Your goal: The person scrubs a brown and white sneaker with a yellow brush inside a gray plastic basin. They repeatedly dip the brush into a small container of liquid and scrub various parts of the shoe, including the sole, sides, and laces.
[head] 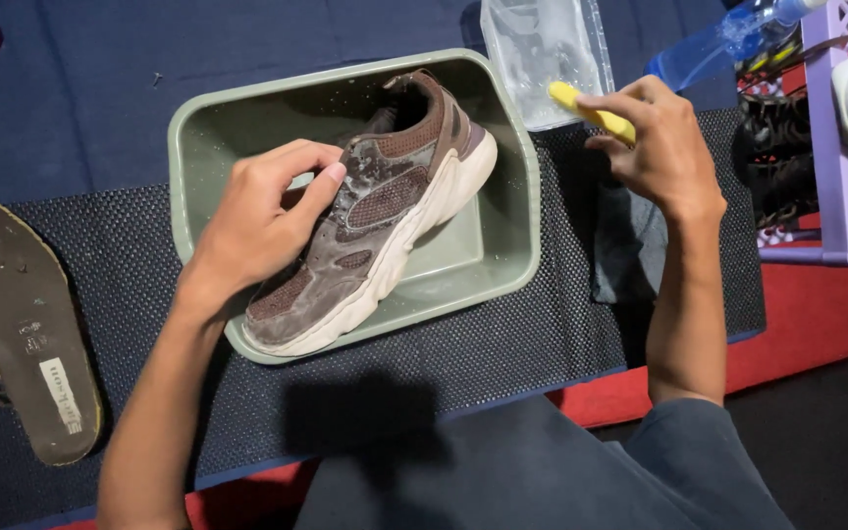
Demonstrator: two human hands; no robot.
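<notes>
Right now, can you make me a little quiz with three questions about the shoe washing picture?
1. True or false: the brown shoe lies inside the green tub.
2. Which hand holds the yellow brush handle? A) left hand B) right hand C) neither
3. Fill in: beside the tub, on the dark mat, lies a loose shoe ______.

Key
1. True. Its toe rests on the tub's near rim.
2. B. The right hand grips it, while the left hand holds the shoe's upper.
3. Insole, at the left edge of the picture.
</notes>
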